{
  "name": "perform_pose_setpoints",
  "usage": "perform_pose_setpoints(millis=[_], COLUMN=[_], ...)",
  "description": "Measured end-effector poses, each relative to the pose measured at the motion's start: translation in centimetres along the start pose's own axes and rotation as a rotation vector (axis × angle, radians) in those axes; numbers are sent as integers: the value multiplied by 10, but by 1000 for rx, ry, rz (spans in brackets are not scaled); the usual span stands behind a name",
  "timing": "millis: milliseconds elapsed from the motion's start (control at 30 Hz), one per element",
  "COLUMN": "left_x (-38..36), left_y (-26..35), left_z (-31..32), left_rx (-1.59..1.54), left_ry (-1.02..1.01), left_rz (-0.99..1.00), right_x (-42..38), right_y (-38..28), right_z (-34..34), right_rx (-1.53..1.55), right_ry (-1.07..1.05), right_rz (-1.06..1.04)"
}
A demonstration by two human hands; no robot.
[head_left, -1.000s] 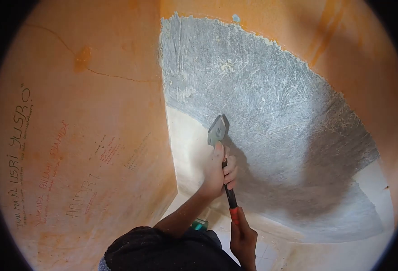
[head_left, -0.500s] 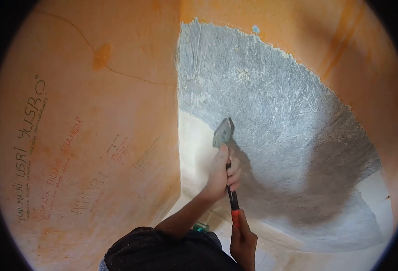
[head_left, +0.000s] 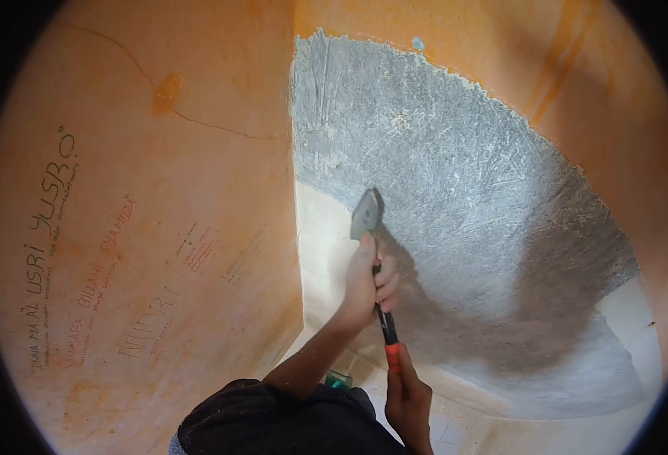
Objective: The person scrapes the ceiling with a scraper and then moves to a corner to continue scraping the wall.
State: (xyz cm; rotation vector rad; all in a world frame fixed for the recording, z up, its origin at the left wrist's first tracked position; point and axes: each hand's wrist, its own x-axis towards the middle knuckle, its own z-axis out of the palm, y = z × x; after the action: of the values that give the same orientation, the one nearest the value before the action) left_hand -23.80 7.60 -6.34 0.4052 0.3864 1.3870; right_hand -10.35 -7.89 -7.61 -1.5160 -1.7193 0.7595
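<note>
A scraper tool (head_left: 367, 213) with a flat grey metal head and a black and red handle rests its head against the wall. The head touches the edge where grey scraped plaster (head_left: 455, 197) meets a pale cream patch (head_left: 322, 250). My left hand (head_left: 368, 284) grips the shaft just below the head. My right hand (head_left: 406, 398) holds the red end of the handle, low in the view. My left arm reaches up from a dark sleeve at the bottom.
An orange painted wall (head_left: 159, 227) on the left bears handwritten words and a thin crack. It meets the scraped wall at a corner (head_left: 297, 227). A small green object (head_left: 338, 378) lies on the tiled floor beside my arm.
The scraper head has shifted slightly up and left along the wall, staying at the edge of the grey patch. Both hands keep their grip.
</note>
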Motion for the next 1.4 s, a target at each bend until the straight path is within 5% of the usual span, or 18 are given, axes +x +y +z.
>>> perform_pose_setpoints(millis=[467,567,733,800,933,1067,1200,1400], left_x=[9,1,11,1,14,3,15,7], left_y=[17,11,23,21,28,23,30,27], left_z=[-8,0,-6,8,-14,3,-17,-13], left_rx=[10,-9,-29,-35,-11,-49,-43,-59], left_ry=[3,-16,-39,106,-55,77,-53,-41], left_rz=[112,3,140,27,158,53,174,69], right_x=[17,13,24,14,26,17,23,20], right_y=[-3,-5,-18,-18,-22,-22,-24,-25], right_z=[11,5,5,1,7,4,11,7], right_rx=[-34,18,-57,-7,-16,20,8,27], right_ry=[-85,-1,-142,-115,-146,-112,-153,-142], right_rz=[-74,-177,20,-4,-10,-54,-48,-102])
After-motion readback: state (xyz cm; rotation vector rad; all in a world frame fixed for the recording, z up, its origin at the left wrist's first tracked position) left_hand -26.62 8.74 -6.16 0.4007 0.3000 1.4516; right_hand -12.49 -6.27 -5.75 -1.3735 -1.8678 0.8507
